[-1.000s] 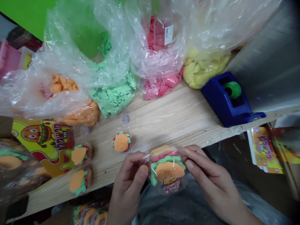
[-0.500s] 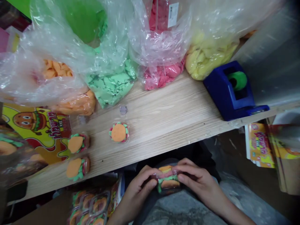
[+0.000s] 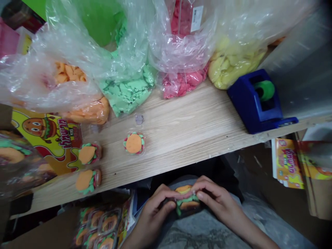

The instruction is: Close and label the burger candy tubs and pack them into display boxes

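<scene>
A candy-like burger (image 3: pixel 190 204) in a small transparent plastic box is held over my lap, just below the table edge. It shows orange buns with green, pink and yellow layers between them. My left hand (image 3: pixel 158 206) grips its left side between thumb and fingers. On the other side, my right hand (image 3: pixel 213 195) pinches the box near its upper right, with fingertips over the pink and yellow layers. Another burger (image 3: pixel 134 143) sits in an open transparent box on the table (image 3: pixel 181 131). Two more, an upper burger (image 3: pixel 87 153) and a lower burger (image 3: pixel 85 181), stand farther left.
Plastic bags of orange pieces (image 3: pixel 89 112), green pieces (image 3: pixel 127 93), pink pieces (image 3: pixel 181 83) and yellow pieces (image 3: pixel 230 69) line the back. A blue tape dispenser (image 3: pixel 241 100) stands at right. Packed burgers (image 3: pixel 97 221) fill a carton below left. A printed box (image 3: pixel 49 138) lies left.
The view has shifted slightly, so the table things sit a little farther right. My right fingers have moved inward over the burger's top; both hands still hold it.
</scene>
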Demonstrator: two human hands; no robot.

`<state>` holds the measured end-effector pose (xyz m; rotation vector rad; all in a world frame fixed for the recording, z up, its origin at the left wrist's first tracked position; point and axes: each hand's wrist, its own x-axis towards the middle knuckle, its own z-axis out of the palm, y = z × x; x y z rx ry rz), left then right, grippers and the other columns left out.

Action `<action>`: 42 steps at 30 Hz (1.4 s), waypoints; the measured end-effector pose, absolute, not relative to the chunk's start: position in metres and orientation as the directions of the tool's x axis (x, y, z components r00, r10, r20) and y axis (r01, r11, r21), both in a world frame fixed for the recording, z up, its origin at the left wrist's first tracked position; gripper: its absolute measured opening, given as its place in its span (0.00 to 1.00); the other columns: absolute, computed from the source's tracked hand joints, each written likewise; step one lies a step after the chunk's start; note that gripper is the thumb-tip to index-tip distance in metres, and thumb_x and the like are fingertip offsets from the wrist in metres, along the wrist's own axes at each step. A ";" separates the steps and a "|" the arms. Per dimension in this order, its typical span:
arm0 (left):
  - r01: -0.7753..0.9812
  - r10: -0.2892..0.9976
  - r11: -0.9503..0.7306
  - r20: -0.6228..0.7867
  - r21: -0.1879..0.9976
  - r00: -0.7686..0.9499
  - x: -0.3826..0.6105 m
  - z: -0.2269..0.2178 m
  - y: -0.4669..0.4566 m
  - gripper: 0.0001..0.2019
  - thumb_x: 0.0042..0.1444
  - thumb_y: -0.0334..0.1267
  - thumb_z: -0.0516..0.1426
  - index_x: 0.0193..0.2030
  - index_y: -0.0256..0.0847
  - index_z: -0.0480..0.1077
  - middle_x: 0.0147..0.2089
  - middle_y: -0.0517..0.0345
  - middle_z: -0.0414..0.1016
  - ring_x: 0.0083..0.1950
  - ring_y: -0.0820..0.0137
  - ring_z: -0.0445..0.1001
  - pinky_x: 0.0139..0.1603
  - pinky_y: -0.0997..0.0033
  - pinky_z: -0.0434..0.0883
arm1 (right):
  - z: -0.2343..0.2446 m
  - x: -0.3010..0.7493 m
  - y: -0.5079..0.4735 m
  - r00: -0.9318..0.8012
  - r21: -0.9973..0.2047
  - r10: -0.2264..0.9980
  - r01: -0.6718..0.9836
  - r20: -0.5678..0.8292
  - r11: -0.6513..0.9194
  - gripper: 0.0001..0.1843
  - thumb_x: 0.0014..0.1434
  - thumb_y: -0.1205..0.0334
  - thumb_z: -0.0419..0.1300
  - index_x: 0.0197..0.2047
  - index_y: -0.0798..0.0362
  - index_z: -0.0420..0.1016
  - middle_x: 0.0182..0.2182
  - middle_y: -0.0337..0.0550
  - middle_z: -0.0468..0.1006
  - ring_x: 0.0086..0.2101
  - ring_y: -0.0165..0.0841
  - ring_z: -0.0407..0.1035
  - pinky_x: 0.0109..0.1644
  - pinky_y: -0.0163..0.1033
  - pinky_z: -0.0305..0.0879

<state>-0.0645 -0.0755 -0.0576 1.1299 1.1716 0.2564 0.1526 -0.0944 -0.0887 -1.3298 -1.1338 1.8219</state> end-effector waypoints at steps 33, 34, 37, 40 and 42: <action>0.423 0.671 0.291 -0.498 0.858 0.549 -0.044 -0.042 -0.032 0.09 0.59 0.35 0.52 0.34 0.41 0.73 0.34 0.57 0.68 0.38 0.70 0.68 0.41 0.74 0.64 | -0.086 0.158 -0.107 -0.297 -0.951 0.904 0.072 -0.308 -0.301 0.06 0.58 0.64 0.56 0.36 0.48 0.75 0.31 0.41 0.74 0.34 0.32 0.70 0.39 0.34 0.66; 0.429 0.660 0.276 -0.494 0.860 0.566 -0.042 -0.043 -0.035 0.09 0.59 0.35 0.52 0.35 0.42 0.74 0.35 0.57 0.69 0.39 0.70 0.68 0.41 0.74 0.64 | -0.090 0.160 -0.114 -0.318 -0.952 0.897 0.088 -0.307 -0.294 0.05 0.58 0.64 0.57 0.36 0.48 0.75 0.30 0.41 0.75 0.34 0.32 0.71 0.38 0.34 0.67; 0.440 0.662 0.261 -0.491 0.859 0.566 -0.037 -0.047 -0.042 0.09 0.59 0.35 0.52 0.35 0.43 0.75 0.34 0.57 0.68 0.39 0.71 0.68 0.41 0.74 0.64 | -0.097 0.163 -0.122 -0.328 -0.944 0.886 0.155 -0.327 -0.291 0.05 0.56 0.61 0.59 0.36 0.48 0.76 0.29 0.41 0.75 0.32 0.32 0.71 0.37 0.34 0.68; 0.434 0.651 0.305 -0.518 0.848 0.555 -0.033 -0.053 -0.043 0.09 0.58 0.34 0.53 0.34 0.42 0.75 0.34 0.58 0.68 0.38 0.71 0.69 0.40 0.75 0.64 | -0.099 0.158 -0.116 -0.305 -0.948 0.900 0.172 -0.311 -0.269 0.08 0.55 0.57 0.60 0.38 0.47 0.77 0.29 0.41 0.74 0.31 0.31 0.71 0.35 0.33 0.68; 0.415 0.679 0.367 -0.544 0.833 0.493 -0.033 -0.060 -0.045 0.07 0.56 0.35 0.54 0.33 0.41 0.74 0.32 0.58 0.69 0.36 0.71 0.68 0.38 0.74 0.64 | -0.099 0.154 -0.110 -0.286 -0.951 0.907 0.124 -0.309 -0.285 0.10 0.56 0.57 0.60 0.40 0.48 0.78 0.29 0.42 0.75 0.32 0.31 0.71 0.36 0.33 0.68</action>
